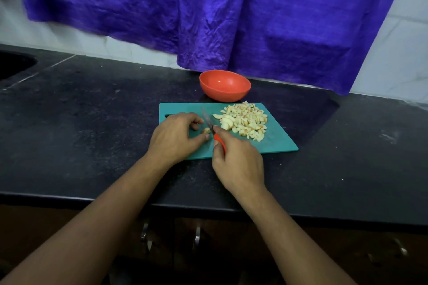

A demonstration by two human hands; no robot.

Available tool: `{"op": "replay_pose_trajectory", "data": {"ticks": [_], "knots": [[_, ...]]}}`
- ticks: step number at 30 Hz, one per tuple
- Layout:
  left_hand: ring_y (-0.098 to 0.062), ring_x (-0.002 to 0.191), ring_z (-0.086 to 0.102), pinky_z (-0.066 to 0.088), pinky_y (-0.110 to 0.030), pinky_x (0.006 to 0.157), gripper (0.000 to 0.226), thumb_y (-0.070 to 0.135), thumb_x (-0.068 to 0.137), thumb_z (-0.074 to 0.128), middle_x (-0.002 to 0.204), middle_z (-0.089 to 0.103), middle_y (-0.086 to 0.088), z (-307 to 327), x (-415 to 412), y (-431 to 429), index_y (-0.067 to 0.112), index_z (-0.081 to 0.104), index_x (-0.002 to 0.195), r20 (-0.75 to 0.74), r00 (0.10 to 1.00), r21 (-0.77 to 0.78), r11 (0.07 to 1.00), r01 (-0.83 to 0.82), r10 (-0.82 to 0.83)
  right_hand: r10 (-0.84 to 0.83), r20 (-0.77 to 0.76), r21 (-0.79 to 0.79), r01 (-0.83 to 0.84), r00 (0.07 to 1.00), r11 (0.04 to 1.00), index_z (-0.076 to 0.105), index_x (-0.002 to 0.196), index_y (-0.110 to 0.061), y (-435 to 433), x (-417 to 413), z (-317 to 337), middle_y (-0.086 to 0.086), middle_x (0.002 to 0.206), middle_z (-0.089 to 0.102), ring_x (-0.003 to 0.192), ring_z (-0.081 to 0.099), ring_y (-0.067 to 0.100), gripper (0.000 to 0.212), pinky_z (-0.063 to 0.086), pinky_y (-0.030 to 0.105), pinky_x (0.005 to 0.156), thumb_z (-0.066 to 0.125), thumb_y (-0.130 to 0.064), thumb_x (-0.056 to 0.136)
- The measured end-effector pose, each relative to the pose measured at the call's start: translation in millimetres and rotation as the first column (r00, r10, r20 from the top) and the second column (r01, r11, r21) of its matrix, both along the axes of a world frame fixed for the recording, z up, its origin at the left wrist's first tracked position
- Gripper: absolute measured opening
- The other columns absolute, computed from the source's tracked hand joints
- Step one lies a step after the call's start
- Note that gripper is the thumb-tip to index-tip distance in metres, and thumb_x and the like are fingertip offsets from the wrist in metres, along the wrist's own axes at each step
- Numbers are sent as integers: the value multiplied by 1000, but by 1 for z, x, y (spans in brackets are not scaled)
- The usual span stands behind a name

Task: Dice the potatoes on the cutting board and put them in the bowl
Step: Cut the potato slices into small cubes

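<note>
Currently the left hand [178, 136] sits on the left half of the teal cutting board [278, 143], fingers curled down. Thumb and fingertips pin a small potato piece [206, 131]; it is mostly hidden, so the grip only looks like a pinch. The right hand [238, 159], just beside it, grips a red-handled knife [208, 122], blade angled away over the piece, just right of the left fingertips. A diced potato pile [247, 121] lies on the board's far right part, right of the blade, near the right hand but apart from it. An orange-red bowl [224, 85] stands on the black counter [92, 122] just behind the board's far edge, apart from both hands. A purple cloth [208, 7] hangs behind.
</note>
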State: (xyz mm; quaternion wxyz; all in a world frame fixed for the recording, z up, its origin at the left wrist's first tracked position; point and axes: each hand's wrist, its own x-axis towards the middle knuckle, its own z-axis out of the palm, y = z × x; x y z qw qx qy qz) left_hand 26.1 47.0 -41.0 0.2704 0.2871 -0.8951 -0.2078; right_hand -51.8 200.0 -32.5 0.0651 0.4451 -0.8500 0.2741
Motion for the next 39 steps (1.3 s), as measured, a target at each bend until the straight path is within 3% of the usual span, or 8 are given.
{"op": "replay_pose_trajectory", "data": {"ticks": [10,14,18,21,25,33,36,39], "knots": [[-9,92,57,53,-35,77,9,32,88,75,96,65,20,0,0,2,36,72,96,-4,998,-87,994,-59,59,-48,201,-175,84,978,981,54,144,-38,2,-7,-3,-11,113,71,101,62,12,42,54,35,84,51,-35,103],[-8,78,58,47,-32,67,13,24,82,69,86,62,17,1,3,1,35,74,88,-47,998,12,999,-43,44,-41,188,-158,72,981,985,53,145,-37,1,-7,-3,-13,112,70,98,62,10,42,56,37,84,51,-37,103],[-4,70,57,44,-29,64,5,34,81,75,84,66,15,1,3,0,35,74,86,-91,995,92,995,-38,47,-43,193,-153,73,980,986,53,146,-37,2,-9,-4,-12,113,69,100,61,9,43,55,36,85,51,-37,103],[-2,81,57,48,-30,72,25,48,82,78,97,67,18,0,3,-1,38,74,104,-41,999,93,995,26,-23,-33,200,-155,65,979,986,53,146,-37,2,-9,-3,-12,113,70,99,61,8,43,54,33,83,52,-36,103],[-2,89,59,54,-34,81,21,49,84,78,95,69,19,0,2,-2,36,76,100,-23,1000,61,998,-8,10,-25,187,-157,55,982,986,52,146,-36,2,-9,-3,-12,117,70,102,62,8,43,53,31,83,52,-35,103],[9,69,53,40,-21,62,25,52,83,78,86,71,20,0,1,-2,33,75,98,-48,996,70,995,-69,73,-17,25,-24,17,1000,1000,47,149,-37,2,-4,-3,-9,92,67,79,59,10,46,48,29,65,47,-35,104],[8,68,53,38,-19,61,23,51,81,80,85,71,21,0,1,-2,34,78,97,-56,996,108,992,-69,75,-23,-4,17,23,1000,1000,45,151,-37,1,-1,-2,-9,82,61,71,54,9,46,42,28,60,45,-36,104],[10,71,55,39,-17,61,20,49,81,82,83,70,23,-1,1,-1,34,80,95,-68,995,121,990,-66,75,-6,-52,45,9,999,999,42,152,-36,1,1,-1,-9,80,60,70,56,10,47,46,29,60,44,-36,105]]}}
